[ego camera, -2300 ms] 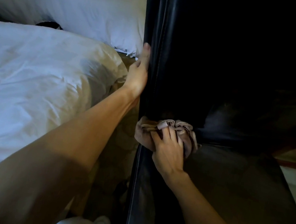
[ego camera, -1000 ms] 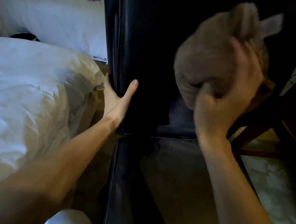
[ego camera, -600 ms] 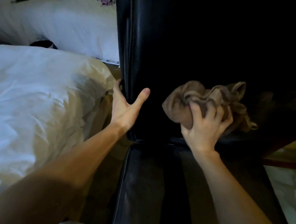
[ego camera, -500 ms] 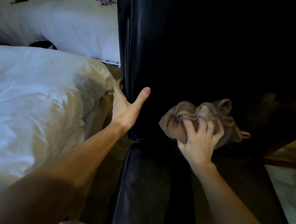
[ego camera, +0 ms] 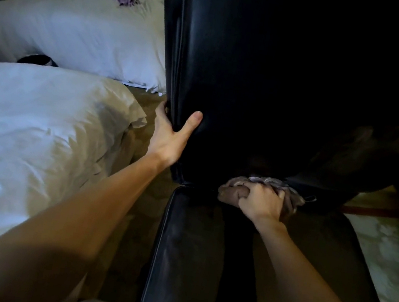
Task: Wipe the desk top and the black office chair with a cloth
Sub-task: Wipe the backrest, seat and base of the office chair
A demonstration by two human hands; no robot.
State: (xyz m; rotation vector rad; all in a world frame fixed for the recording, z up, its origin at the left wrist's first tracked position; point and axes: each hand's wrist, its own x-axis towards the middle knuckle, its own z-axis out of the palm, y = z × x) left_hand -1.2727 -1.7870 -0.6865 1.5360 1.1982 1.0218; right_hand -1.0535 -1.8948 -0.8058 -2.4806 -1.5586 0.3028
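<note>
The cloth [ego camera: 270, 181], clutched in our right hand [ego camera: 260, 202], sits mid-crease of the chair [ego camera: 233, 64], whose left edge our left hand [ego camera: 169, 138] grips.

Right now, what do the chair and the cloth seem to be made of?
The chair: leather or faux leather, cannot tell which; black, smooth, slightly glossy, with light streaks and a seam along the backrest edge. The cloth: soft fabric, matte greyish-brown, bunched into folds in the right hand; weave too dim to tell.
</note>
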